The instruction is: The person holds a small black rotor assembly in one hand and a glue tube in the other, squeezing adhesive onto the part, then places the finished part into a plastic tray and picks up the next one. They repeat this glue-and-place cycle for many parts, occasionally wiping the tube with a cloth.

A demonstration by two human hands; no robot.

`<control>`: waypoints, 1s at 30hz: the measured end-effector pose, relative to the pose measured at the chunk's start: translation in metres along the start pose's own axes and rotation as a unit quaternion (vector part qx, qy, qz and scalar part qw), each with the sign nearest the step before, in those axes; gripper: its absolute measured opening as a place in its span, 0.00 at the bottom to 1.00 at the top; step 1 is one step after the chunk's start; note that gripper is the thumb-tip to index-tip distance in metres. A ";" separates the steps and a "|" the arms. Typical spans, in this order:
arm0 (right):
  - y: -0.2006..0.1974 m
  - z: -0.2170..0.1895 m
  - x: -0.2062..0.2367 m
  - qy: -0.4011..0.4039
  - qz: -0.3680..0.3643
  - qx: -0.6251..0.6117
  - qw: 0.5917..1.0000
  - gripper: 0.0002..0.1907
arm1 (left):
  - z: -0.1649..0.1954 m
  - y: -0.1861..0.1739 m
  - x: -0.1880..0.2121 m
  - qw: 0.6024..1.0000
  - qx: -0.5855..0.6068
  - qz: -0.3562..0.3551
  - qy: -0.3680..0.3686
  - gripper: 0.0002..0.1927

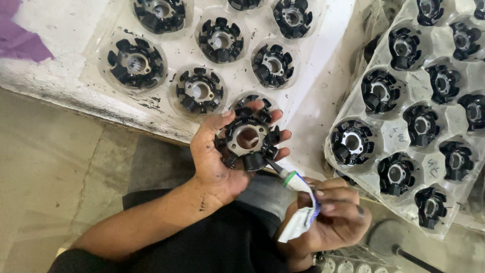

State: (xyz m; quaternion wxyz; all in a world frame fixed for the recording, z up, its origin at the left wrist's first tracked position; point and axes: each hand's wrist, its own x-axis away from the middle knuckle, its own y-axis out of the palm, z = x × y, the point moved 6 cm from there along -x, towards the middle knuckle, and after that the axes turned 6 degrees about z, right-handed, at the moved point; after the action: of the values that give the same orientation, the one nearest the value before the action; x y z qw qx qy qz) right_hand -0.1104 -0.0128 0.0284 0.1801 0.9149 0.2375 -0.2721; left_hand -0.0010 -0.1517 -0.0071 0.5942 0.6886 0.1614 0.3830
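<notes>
My left hand holds a round black stator core with a silver metal centre, palm up, fingers curled under it. My right hand grips a squeezed white tube with a green collar; its dark nozzle tip touches the lower edge of the stator. Both hands hover above my lap, just in front of the table edge.
A clear plastic tray on the white table holds several black stators. A second clear tray at the right, tilted, also holds several. Purple tape lies at the far left. Concrete floor lies below. A dark round tool base sits at lower right.
</notes>
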 end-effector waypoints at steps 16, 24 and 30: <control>-0.011 0.045 0.050 0.287 0.018 -0.240 0.927 0.12 | 0.035 0.000 0.044 0.825 -0.424 -0.192 0.321 0.21; -0.023 0.017 0.075 0.034 0.000 0.006 0.999 0.27 | 0.027 -0.022 0.057 0.788 -0.463 -0.202 0.351 0.20; -0.021 0.005 0.086 -0.102 0.029 0.148 0.983 0.26 | 0.012 -0.041 0.064 0.842 -0.395 -0.196 0.310 0.20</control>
State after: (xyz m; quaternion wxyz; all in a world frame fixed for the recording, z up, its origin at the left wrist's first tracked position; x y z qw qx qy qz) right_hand -0.0602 0.0314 -0.0300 0.0739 0.9053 0.1489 -0.3908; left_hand 0.0592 -0.1067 -0.0243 0.7977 0.1947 0.3034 0.4834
